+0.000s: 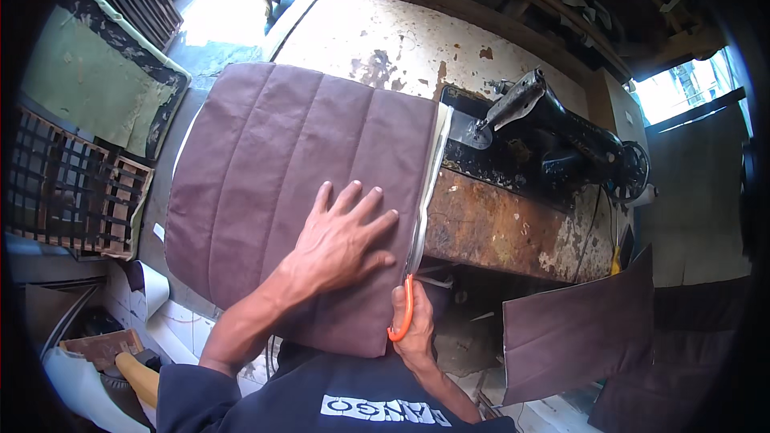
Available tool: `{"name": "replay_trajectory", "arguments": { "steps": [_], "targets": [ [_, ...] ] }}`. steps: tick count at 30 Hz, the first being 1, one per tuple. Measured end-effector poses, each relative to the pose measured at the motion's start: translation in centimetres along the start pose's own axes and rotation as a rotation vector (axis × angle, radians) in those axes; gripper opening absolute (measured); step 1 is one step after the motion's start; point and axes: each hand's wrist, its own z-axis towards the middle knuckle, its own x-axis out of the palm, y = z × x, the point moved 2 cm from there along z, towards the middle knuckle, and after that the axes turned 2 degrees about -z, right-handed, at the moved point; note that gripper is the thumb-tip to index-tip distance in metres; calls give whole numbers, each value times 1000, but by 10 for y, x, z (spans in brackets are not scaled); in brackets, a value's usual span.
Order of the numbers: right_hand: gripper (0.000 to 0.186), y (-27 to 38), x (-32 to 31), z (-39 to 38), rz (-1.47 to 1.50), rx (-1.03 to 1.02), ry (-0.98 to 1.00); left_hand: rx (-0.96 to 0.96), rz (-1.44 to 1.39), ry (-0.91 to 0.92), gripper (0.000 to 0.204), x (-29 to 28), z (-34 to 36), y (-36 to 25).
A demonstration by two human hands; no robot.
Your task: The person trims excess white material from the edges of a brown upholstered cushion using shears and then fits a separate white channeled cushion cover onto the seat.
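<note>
A large brown padded panel (249, 160) with parallel stitched seams lies across the worktable and hangs over its near edge. My left hand (341, 244) rests flat on it with fingers spread, close to the right-hand border. Along that border a strip of white lining (434, 180) shows. At the panel's lower right edge my right hand (415, 329) is closed round the orange handle of scissors (407, 305). The blades run along the edge and are mostly hidden by the fabric.
A black sewing machine (573, 140) stands right of the panel on the worn table (497, 220). Another brown panel (581, 329) hangs at the lower right. Wooden webbed frames (72, 180) lean at the left, near a pale green padded piece (96, 72).
</note>
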Motion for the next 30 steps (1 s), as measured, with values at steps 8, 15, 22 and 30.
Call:
{"name": "replay_trajectory", "arguments": {
  "steps": [8,15,22,30],
  "targets": [
    [45,6,-2,6,-37,5,21,66,92,-136,68,29,85,40],
    [47,-3,1,0,-85,73,2,64,90,-88,69,33,65,28],
    [45,-2,6,3,-74,51,-8,71,94,-68,71,33,44,20],
    [50,8,9,9,48,35,-23,90,61,-50,74,31,25,15]
  ]
}}
